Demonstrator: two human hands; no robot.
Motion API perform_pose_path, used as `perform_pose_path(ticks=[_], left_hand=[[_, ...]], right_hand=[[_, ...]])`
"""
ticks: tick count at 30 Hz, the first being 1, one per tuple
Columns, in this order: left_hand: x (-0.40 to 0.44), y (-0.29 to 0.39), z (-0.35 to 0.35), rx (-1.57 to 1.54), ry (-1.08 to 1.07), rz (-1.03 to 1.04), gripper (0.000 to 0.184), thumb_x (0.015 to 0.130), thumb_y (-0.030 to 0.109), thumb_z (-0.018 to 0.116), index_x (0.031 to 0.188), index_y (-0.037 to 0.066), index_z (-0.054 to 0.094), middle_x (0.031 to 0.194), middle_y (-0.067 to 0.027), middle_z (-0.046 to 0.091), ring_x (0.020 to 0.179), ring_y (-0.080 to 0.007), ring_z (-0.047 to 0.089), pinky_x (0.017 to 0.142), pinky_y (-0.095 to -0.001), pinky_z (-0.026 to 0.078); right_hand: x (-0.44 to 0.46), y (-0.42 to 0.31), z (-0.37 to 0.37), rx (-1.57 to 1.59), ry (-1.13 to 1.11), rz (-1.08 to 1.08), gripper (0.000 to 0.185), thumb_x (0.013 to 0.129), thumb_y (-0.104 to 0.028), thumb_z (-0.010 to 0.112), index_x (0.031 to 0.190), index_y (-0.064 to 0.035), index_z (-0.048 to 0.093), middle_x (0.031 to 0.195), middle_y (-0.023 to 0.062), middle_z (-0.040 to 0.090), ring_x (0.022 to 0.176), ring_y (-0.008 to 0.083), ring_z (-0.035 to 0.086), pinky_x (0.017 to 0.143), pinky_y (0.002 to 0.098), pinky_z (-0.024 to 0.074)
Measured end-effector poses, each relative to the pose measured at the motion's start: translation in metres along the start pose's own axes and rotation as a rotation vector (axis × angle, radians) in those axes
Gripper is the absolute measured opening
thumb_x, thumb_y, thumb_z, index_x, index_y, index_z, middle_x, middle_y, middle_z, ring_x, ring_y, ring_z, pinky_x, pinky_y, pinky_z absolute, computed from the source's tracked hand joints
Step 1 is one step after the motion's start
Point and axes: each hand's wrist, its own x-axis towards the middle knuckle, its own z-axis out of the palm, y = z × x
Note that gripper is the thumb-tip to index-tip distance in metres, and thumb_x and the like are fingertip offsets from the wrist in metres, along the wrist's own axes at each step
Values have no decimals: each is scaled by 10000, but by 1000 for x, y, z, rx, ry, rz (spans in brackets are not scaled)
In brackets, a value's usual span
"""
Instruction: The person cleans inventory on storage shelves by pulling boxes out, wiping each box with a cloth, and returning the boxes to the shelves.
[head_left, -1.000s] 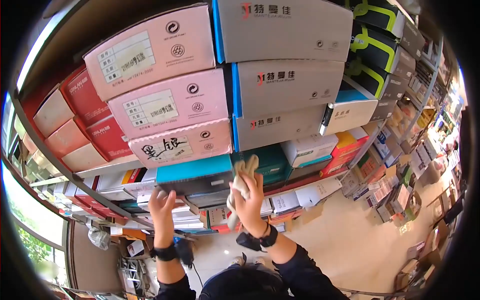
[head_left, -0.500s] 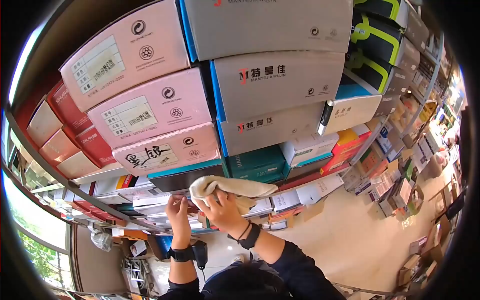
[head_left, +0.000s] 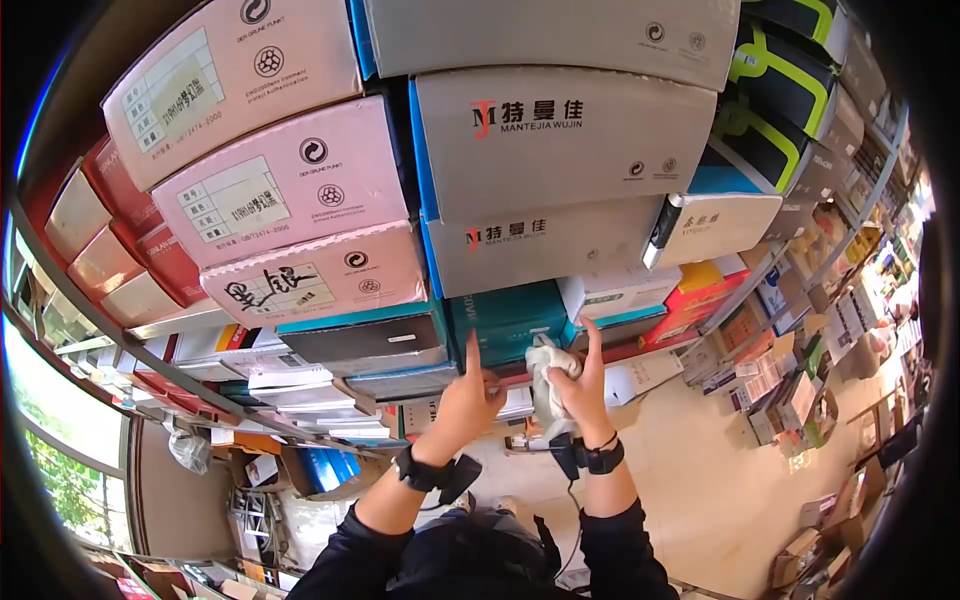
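Note:
A pale, bunched-up cloth (head_left: 550, 372) is gripped in my right hand (head_left: 585, 392), whose index finger points upward. My left hand (head_left: 468, 402) holds nothing; its index finger is stretched up and the others are curled. That fingertip is in front of a teal box (head_left: 510, 318) on the shelf; contact cannot be made out. A dark-fronted box (head_left: 370, 345) sits to the left, and a white box (head_left: 618, 295) lies behind my right fingertip. Each wrist wears a black band with a small dark device.
Pink boxes (head_left: 285, 190) and grey boxes (head_left: 560, 130) are stacked above my hands. Red boxes (head_left: 160, 265) stand farther left. More cartons fill the lower shelf. At the right, piles of small boxes (head_left: 785, 385) sit along the tiled floor (head_left: 690, 470).
My hands have moved right and apart. The cloth, draped sideways before, is now bunched in my right hand. Both index fingers now point up, and the view has shifted slightly.

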Motion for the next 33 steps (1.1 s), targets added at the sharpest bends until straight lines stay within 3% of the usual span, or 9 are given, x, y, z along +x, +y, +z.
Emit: perform_pose_path(ticks=[2, 3, 6, 8, 15, 18, 20, 26, 33], left_hand=[[14, -6, 5, 221, 128, -44, 681, 686, 90, 567, 1268, -4, 226, 589, -150, 567, 515, -307, 566, 488, -377, 455], [17, -10, 6, 221, 128, -46, 681, 686, 90, 568, 1268, -4, 226, 589, -150, 567, 515, -307, 566, 488, -377, 455], [21, -19, 11, 446, 79, -69, 725, 684, 64, 557, 1299, 42, 172, 584, -138, 570, 525, -318, 565, 509, -367, 458], [19, -21, 13, 524, 132, 34, 692, 684, 98, 536, 1289, 20, 210, 532, -169, 538, 474, -342, 544, 451, -402, 447], [8, -19, 13, 570, 101, -16, 640, 693, 98, 524, 1267, 15, 254, 526, -172, 534, 487, -346, 548, 459, -412, 453], [4, -27, 14, 493, 84, -14, 675, 702, 71, 516, 1288, 34, 182, 546, -184, 539, 483, -359, 536, 470, -424, 436], [2, -33, 15, 218, 209, -38, 736, 683, 65, 548, 1275, -36, 123, 564, -166, 559, 500, -338, 555, 489, -396, 449], [0, -22, 13, 229, 222, -91, 845, 654, 67, 573, 1255, -118, 9, 598, -141, 586, 539, -315, 576, 527, -367, 467], [12, -44, 16, 413, 204, -103, 889, 649, 59, 558, 1275, -86, -56, 569, -132, 564, 533, -314, 568, 541, -365, 471]], right_hand=[[6, -19, -2, -569, -149, -184, 705, 610, -94, 597, 1251, -129, 304, 741, 138, 597, 653, 248, 611, 597, 312, 482], [6, -26, 7, -685, -185, -260, 688, 602, -203, 619, 1232, -151, 348, 664, 144, 592, 607, 310, 592, 564, 371, 482], [12, -31, 27, -991, -411, -96, 702, 608, -240, 633, 1244, -179, 342, 648, 153, 591, 607, 331, 583, 558, 404, 473], [18, -14, 32, -1007, -421, -121, 720, 613, -264, 642, 1258, -188, 330, 631, 157, 589, 601, 337, 583, 555, 414, 471], [11, -20, 41, -1099, -394, -183, 672, 631, -284, 631, 1232, -145, 367, 625, 165, 586, 585, 333, 584, 550, 404, 477], [17, -20, 42, -1131, -418, -196, 656, 633, -286, 628, 1220, -128, 380, 623, 162, 589, 583, 328, 586, 553, 398, 480], [22, -24, 42, -1128, -423, -214, 651, 635, -288, 626, 1216, -121, 384, 623, 159, 590, 582, 327, 586, 556, 397, 481], [22, -24, 36, -1113, -517, -208, 670, 634, -280, 599, 1223, -79, 350, 672, 171, 597, 634, 336, 589, 585, 422, 474], [32, -31, 23, -1219, -509, -149, 688, 631, -354, 601, 1230, -116, 360, 665, 162, 597, 629, 332, 588, 591, 409, 475]])
